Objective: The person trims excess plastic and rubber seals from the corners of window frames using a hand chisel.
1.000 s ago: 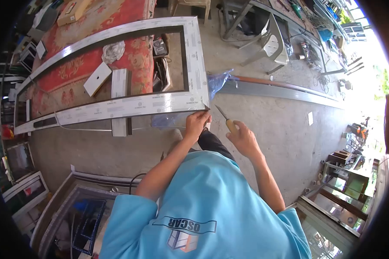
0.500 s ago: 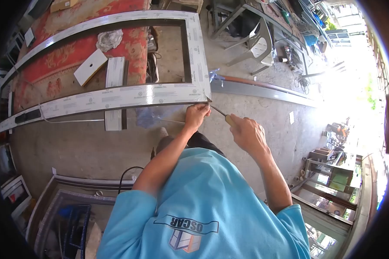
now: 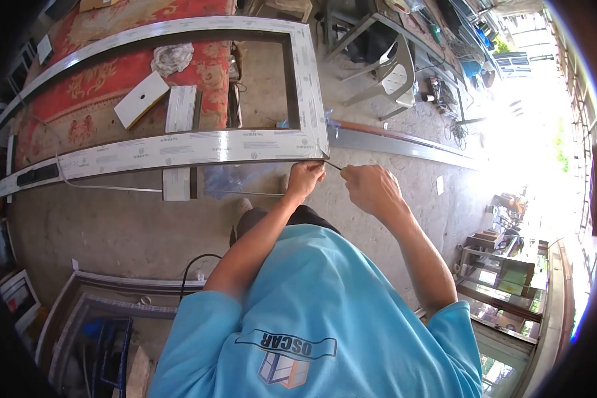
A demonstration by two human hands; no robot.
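A large window or door frame (image 3: 310, 93), wrapped in printed white protective film, lies flat at waist height. At its near right corner my left hand (image 3: 302, 182) is closed, thumb and fingertips pinched against the outer edge; what they hold, if anything, is too small to make out. My right hand (image 3: 376, 191) grips a screwdriver (image 3: 334, 165) just to the right of that corner. Its handle is mostly hidden in the fist, and the thin dark shaft points left to the corner, close to my left fingertips.
Under the frame are a red patterned cloth (image 3: 209, 79), a white board (image 3: 141, 99) and a film-covered profile piece (image 3: 177, 184). Beyond stands a plastic chair (image 3: 397, 76) near a cluttered workbench (image 3: 411, 26). Long profiles (image 3: 398, 142) lie to the right; another frame (image 3: 146, 286) is behind left.
My right hand has moved left and up toward the corner, bringing the screwdriver with it and covering more of its handle. My left hand stays pinched at the corner.
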